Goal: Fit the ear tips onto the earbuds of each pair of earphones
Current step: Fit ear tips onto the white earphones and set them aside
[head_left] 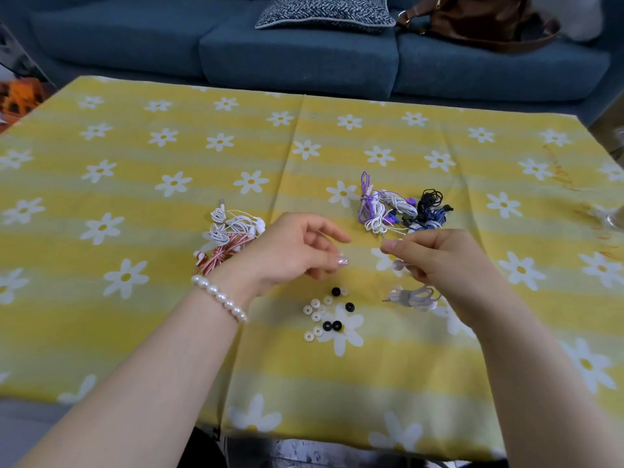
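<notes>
Yellow daisy-print cloth (pixel 135 197) covered the table, blue sofa (pixel 304 55) behind. Left hand (pixel 290 251) hovered with fingers loosely curled; whether it pinched anything could not be told. Right hand (pixel 435 258) gripped a pale earphone bundle (pixel 413 296), which hung beneath it. Loose white and black ear tips (pixel 326 314) lay between the forearms. White-red earphones (pixel 229 238) lay left, purple-black earphones (pixel 398 207) right.
</notes>
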Demonstrator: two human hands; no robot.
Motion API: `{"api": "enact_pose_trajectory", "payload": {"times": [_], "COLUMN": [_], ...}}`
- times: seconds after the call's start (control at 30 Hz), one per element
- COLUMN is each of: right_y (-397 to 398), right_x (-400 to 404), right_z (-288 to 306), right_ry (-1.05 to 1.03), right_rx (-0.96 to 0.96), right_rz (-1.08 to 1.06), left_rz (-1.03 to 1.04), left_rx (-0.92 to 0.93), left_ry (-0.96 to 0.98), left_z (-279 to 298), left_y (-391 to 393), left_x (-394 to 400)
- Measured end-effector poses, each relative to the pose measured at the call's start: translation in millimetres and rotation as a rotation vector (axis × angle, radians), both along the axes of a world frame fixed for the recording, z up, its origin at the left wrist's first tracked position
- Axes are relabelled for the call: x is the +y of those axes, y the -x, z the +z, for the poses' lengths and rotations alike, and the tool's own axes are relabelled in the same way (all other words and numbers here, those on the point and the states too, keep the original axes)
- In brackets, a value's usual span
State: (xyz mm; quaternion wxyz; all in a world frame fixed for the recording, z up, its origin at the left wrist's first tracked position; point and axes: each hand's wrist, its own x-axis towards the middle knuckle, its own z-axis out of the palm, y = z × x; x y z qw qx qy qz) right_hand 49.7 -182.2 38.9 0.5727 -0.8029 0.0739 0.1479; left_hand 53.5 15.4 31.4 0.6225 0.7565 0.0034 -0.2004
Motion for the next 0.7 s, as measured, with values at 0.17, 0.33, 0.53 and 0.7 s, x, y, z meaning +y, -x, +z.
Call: {"api": "enact_pose_trajectory", "payload": {"times": [0.17, 0.33, 0.53, 0.7], "right_y": [-1, -2, 0, 3], "right_x": [1, -1, 2, 5], "right_z": [-2, 0, 3, 4], "right_ry": [-0.159, -0.301, -0.357, -0.287], "right_rx": [-0.038, -0.067, -0.158, -0.2], "right_rz": [0.008, 0.002, 0.043, 0.091], "left_rz": [0.169, 0.318, 0.385, 0.397], "left_rx": [0.236, 0.392, 0.474, 0.491], "left_ry": [0.564, 0.825, 0.881, 0.861], "left_z": [4, 3, 2, 0], "left_y": [6, 8, 9, 12], "left_x": [-24, -31, -34, -39]}}
